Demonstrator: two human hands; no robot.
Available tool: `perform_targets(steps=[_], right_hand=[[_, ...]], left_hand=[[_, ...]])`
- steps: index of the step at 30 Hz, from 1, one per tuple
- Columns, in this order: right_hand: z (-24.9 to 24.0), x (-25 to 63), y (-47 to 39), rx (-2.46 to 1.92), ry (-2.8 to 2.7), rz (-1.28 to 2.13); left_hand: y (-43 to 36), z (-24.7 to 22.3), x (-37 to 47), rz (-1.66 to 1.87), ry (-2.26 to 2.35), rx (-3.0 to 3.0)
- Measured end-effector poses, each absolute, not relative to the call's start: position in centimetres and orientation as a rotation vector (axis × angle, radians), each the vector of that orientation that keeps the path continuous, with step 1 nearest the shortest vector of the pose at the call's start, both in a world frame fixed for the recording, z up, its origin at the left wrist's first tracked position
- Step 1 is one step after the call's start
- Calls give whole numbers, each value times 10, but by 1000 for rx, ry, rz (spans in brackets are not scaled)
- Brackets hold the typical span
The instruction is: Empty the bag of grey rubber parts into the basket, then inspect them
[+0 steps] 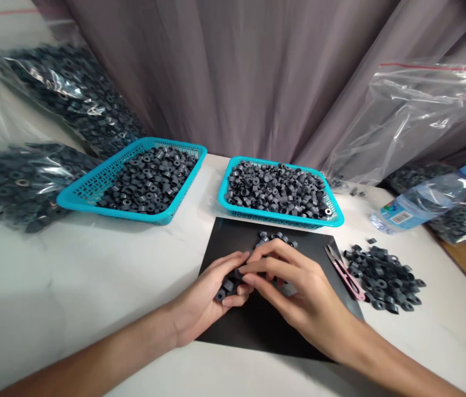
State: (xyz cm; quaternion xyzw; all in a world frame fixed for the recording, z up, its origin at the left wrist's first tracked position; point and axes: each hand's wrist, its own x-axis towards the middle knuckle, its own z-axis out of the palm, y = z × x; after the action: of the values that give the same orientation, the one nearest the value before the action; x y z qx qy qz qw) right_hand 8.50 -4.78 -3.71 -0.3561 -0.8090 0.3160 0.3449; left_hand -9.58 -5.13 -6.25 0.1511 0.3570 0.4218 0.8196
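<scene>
My left hand [214,286] is cupped palm up around several small dark grey plastic rings [228,285], some showing a round hole. My right hand [293,275] reaches across from the right, its thumb and fingertips closed together at a ring on top of the left hand's pile; the fingers partly hide that ring. Both hands are above a black mat [257,325]. Behind the right hand, more loose grey rings [276,239] lie on the mat, partly covered by its fingers.
Two blue baskets [166,218] [282,219] hold many grey rings. Pink-handled thread snips [346,275] lie at the mat's right edge, beside a heap of rings [385,278]. A water bottle [427,198] lies tilted at right. Clear bags of rings [79,94] stand at left.
</scene>
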Motion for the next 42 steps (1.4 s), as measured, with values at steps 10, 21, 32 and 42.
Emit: perform_targets(steps=[10,21,32,42], right_hand=[[-33,97,-28,-1032,-2026,1059],[-33,98,-26,-1040,-1835,1328],[-35,99,-23,-1016,-1794,1358],[-30,101,-24,-1075,-1850,1292]], left_hand=[[-49,-56,-95,835,829,357],[-48,-52,-97,823,776,432],[-49,-56,-98,818,719,470],[-50,-52,-99,826,757,584]])
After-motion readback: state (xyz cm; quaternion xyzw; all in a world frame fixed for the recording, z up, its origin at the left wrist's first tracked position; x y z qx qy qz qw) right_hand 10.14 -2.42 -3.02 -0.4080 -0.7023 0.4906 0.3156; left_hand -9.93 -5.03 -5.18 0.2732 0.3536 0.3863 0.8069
